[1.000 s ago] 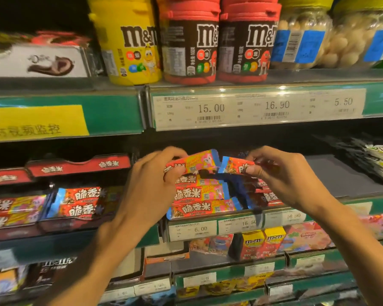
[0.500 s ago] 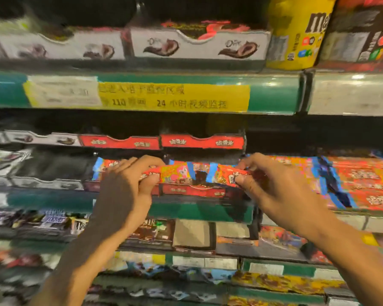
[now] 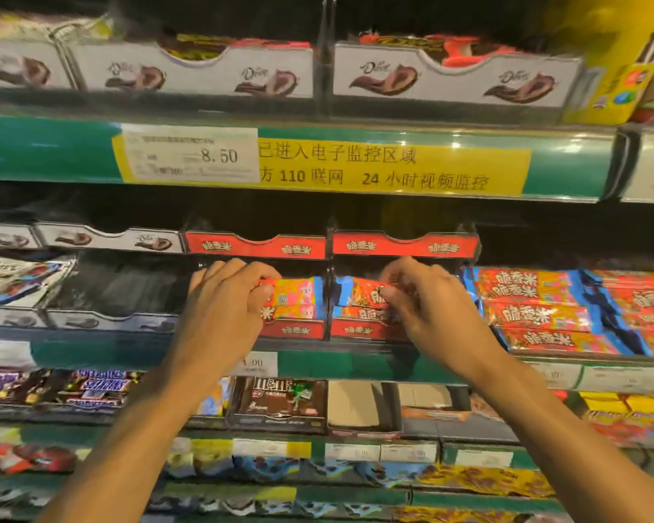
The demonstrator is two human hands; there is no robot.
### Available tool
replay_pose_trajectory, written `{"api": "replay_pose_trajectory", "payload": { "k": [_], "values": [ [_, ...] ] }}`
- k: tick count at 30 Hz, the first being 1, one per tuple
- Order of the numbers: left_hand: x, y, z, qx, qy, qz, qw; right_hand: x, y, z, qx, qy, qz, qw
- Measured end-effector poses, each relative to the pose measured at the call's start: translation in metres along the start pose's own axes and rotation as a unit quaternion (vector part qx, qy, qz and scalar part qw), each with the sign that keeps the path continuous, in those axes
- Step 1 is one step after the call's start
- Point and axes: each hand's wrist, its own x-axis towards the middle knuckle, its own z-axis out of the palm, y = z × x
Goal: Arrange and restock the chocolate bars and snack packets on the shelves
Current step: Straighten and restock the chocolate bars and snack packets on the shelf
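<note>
Chocolate was the whole business at that instant: I had two thin bars in red-orange foil wrappers with blue ends, one to each hand, at the mouths of two red cardboard display trays on the middle shelf. My left hand (image 3: 223, 307) had its fingers curled over the left bar (image 3: 293, 292), thumb underneath, pinching its near end so the length could slide lengthwise into the left red tray (image 3: 295, 330). My right hand (image 3: 427, 300) pinched the right bar (image 3: 363, 294) the same way over the right red tray (image 3: 355, 329). Each bar lay flat on another of its kind already in the tray, printed face up and level, which I judged was why I held them by the ends: the stack stays square and the label faces the shopper.

Directly above sat two more red trays (image 3: 404, 246) of the same brand, so headroom was tight and the bars had to go in low and flat. Just right of my right hand lay loose piled bars of the same product (image 3: 537, 315), untrayed. Left of my hands stood a dark, seemingly empty tray (image 3: 125, 292). Beneath ran the green shelf edge (image 3: 318, 366) with a white price label (image 3: 255, 363); above, a yellow warning strip (image 3: 393, 168) and white chocolate display boxes (image 3: 454, 79).
</note>
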Motion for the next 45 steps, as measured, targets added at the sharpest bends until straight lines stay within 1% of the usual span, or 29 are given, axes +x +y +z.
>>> {"api": "replay_pose_trajectory", "payload": {
  "k": [5,7,9,11,13,15,17,20,22,26,31,34,37,42,45],
  "values": [
    [0.007,0.005,0.005,0.01,-0.011,-0.019,1.0,0.005,0.001,0.014,-0.079,0.019,0.044,0.996],
    [0.003,0.006,0.006,0.016,-0.012,-0.021,1.0,0.002,-0.002,0.015,-0.102,0.043,0.052,0.993],
    [-0.006,0.004,0.006,0.015,0.0,-0.011,1.0,-0.007,-0.007,0.012,-0.125,0.078,0.047,0.988],
    [-0.02,0.001,0.008,0.025,0.017,0.001,1.0,-0.024,-0.017,0.008,-0.144,0.09,0.034,0.985],
    [-0.034,0.001,0.01,0.061,0.001,0.006,0.998,-0.042,-0.025,0.007,-0.163,0.063,0.033,0.984],
    [-0.043,0.004,0.01,0.099,-0.043,0.002,0.994,-0.053,-0.031,0.011,-0.202,0.022,0.049,0.978],
    [-0.045,0.006,0.011,0.11,-0.08,-0.003,0.991,-0.056,-0.033,0.014,-0.222,-0.017,0.059,0.973],
    [-0.043,0.006,0.015,0.122,-0.105,-0.002,0.987,-0.05,-0.034,0.013,-0.201,-0.072,0.066,0.975],
    [-0.039,0.006,0.016,0.128,-0.108,0.0,0.986,-0.045,-0.032,0.013,-0.19,-0.091,0.06,0.976],
    [-0.028,0.007,0.015,0.123,-0.107,-0.004,0.987,-0.031,-0.028,0.011,-0.173,-0.116,0.059,0.976],
    [-0.009,0.013,0.011,0.109,-0.133,-0.031,0.985,-0.012,-0.021,0.005,-0.156,-0.117,0.059,0.979],
    [0.001,0.008,0.015,0.126,-0.107,-0.001,0.986,-0.003,-0.018,0.002,-0.148,-0.14,0.049,0.978],
    [0.01,0.002,0.016,0.129,-0.099,0.014,0.987,0.001,-0.015,0.001,-0.139,-0.16,0.041,0.976],
    [0.003,0.001,0.016,0.149,-0.108,0.03,0.983,-0.004,-0.009,0.003,-0.136,-0.16,0.033,0.977],
    [0.01,0.004,0.013,0.143,-0.133,0.029,0.98,-0.005,-0.009,0.005,-0.146,-0.161,0.031,0.976]
  ]
}}
